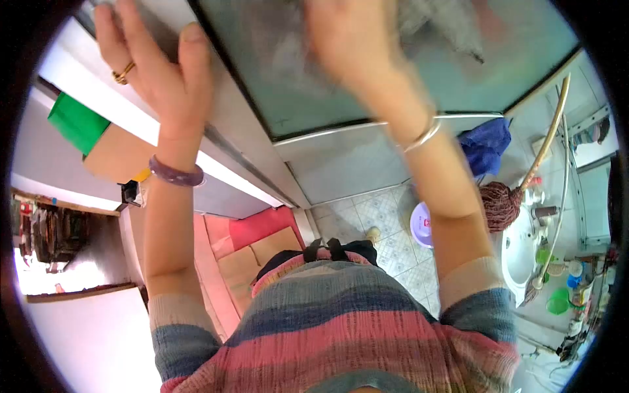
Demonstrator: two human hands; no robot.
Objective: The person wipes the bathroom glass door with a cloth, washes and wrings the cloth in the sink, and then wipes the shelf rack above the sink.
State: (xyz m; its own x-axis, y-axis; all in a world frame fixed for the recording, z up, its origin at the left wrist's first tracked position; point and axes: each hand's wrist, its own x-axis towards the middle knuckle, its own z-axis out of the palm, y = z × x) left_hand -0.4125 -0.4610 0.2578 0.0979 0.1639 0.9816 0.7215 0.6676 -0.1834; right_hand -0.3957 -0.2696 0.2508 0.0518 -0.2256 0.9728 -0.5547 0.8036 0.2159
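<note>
My left hand [160, 85] is raised at the upper left, fingers apart, against the pale door frame [242, 98]. It wears a gold ring, with a purple bangle [175, 173] at the wrist, and no object shows in it. In front of the dark-edged glass pane [288, 85] is my right hand [357, 49], smeared by motion. Its fingers run out of the top of the view, so whether they hold anything is hidden. A silver bracelet [422, 135] circles that wrist. Beside the right hand, a blurry greyish-white patch [445, 29] shows on or behind the glass.
A blue cloth [486, 145] and a brown mop head [501, 206] hang at the right, near a white washbasin [519, 252]. On the tiled floor [386, 226] stands a lilac basin [421, 224]. A green box [77, 123] and a pink mat [262, 229] are at the left.
</note>
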